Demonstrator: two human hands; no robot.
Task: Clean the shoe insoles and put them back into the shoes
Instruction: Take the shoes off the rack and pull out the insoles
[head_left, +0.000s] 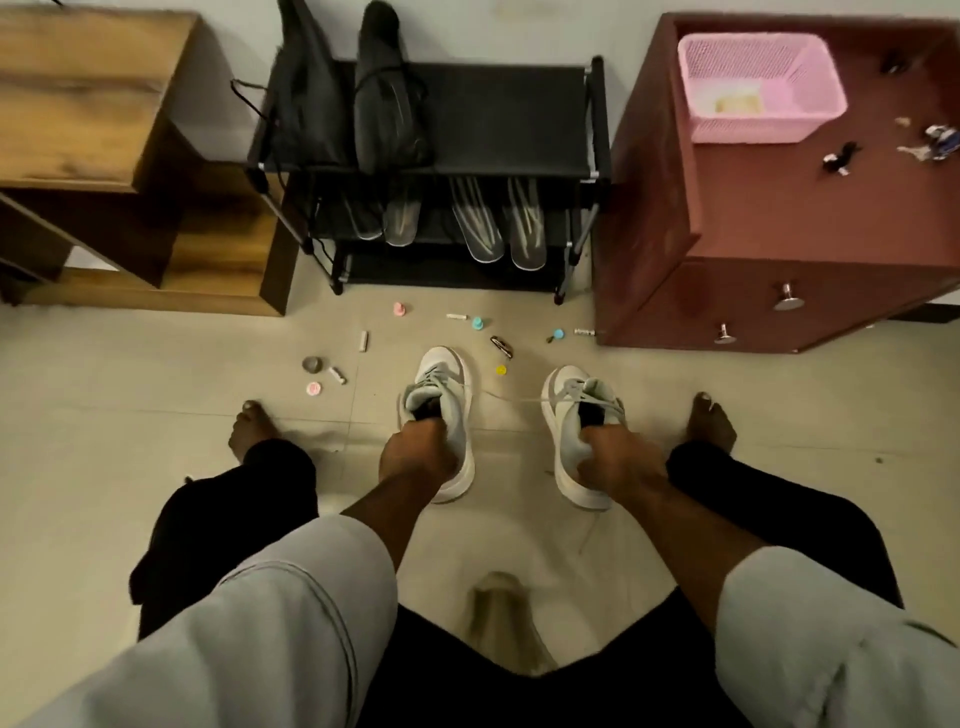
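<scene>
Black shoe rack (498, 111) far centre against wall; dark bag (306, 104) and black item (387, 93) on its top shelf, left end. Light-soled footwear (496, 223) on lower shelf. Wooden shelf unit (104, 145) far left. Reddish-brown drawer cabinet (769, 234) far right, two metal knobs (787, 299) on front. Pink mesh basket (758, 85) on cabinet top; small clutter (839, 158) just right of it. Small caps and tubes (363, 341) scattered on tiled floor (130, 405) near rack.
</scene>
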